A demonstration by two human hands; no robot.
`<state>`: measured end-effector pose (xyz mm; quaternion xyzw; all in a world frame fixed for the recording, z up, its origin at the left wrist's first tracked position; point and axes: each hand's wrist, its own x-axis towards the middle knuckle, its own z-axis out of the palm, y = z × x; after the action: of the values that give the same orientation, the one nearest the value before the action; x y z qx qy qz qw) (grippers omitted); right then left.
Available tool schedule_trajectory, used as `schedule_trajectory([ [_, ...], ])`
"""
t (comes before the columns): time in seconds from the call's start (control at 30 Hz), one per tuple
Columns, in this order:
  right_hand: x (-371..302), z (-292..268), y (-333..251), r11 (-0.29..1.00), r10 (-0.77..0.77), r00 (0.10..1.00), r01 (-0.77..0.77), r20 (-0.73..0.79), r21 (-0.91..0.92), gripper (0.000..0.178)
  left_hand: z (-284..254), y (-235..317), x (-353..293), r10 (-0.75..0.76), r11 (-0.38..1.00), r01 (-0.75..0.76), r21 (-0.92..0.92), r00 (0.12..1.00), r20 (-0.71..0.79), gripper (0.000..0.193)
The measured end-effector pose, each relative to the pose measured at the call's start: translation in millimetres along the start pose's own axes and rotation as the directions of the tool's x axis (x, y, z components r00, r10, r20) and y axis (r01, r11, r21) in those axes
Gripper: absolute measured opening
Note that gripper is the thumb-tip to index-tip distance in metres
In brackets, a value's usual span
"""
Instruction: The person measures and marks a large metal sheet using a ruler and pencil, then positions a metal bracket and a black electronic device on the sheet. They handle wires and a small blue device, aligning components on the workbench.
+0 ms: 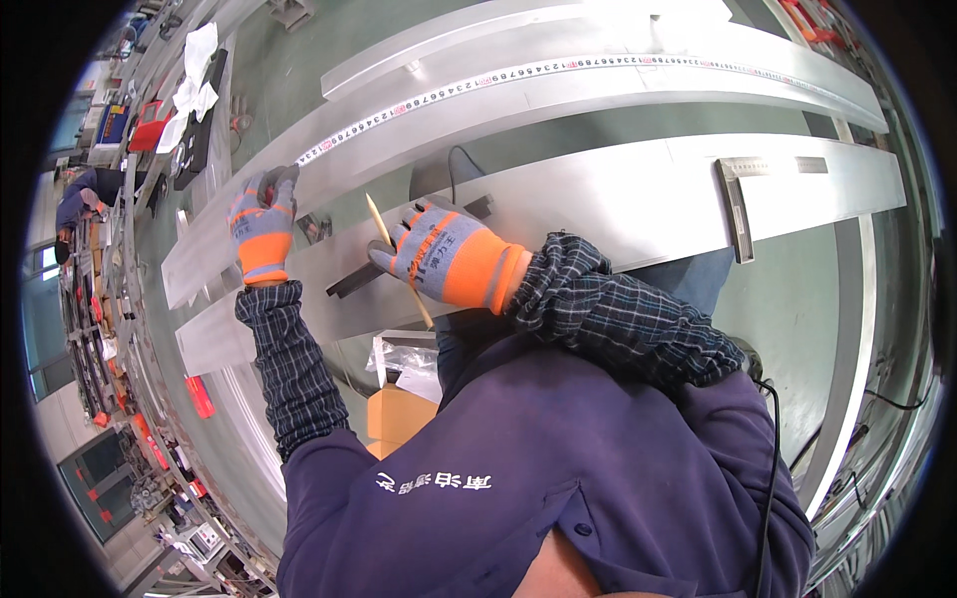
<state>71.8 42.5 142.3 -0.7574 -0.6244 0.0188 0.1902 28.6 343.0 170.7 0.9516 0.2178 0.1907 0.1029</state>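
Both my hands wear grey and orange work gloves. My left hand (pixel 266 225) is closed at the left end of a tape measure (pixel 478 82), its fingers curled over the blade; whether the case is under them is hidden. The blade runs rightward along the far silver metal bar (pixel 558 100). My right hand (pixel 449 255) grips a light wooden pencil (pixel 376 217) tilted between thumb and fingers, above the nearer metal bar (pixel 608 204). A dark narrow strip (pixel 354 281) lies partly under this hand. Farther right, an L-shaped try square (pixel 736 204) rests across the nearer bar.
Another metal profile (pixel 449 45) lies beyond the far bar. Below the bars stands an open cardboard box (pixel 394 419) with clear plastic bags (pixel 404 357). A red object (pixel 199 397) lies at the left. A person (pixel 85 199) is at a cluttered bench far left.
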Motion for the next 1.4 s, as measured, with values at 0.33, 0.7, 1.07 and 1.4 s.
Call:
schedule_trajectory([
  [0.33, -20, -12, -24, 0.998, -0.046, 0.997, 0.044, -0.055, -0.037, 0.029, 12, -12, 2, -0.006, 1.0, 0.007, -0.013, 0.997, 0.08, 0.022],
  [0.7, -47, -10, -19, 0.999, -0.002, 0.979, 0.01, -0.202, 0.037, 0.023, 51, -41, -19, 0.049, 0.998, -0.042, -0.053, 0.988, 0.147, 0.023],
  [1.07, -55, -20, 2, 0.984, 0.116, 0.973, -0.084, -0.201, 0.159, 0.049, 56, -38, -20, -0.18, 0.841, 0.292, -0.456, 0.945, 0.273, 0.019],
  [1.4, -81, -70, 75, 0.861, 0.381, 0.746, -0.071, -0.546, 0.504, 0.032, 47, -14, -27, 0.088, 0.995, -0.087, -0.04, 0.995, 0.041, 0.024],
])
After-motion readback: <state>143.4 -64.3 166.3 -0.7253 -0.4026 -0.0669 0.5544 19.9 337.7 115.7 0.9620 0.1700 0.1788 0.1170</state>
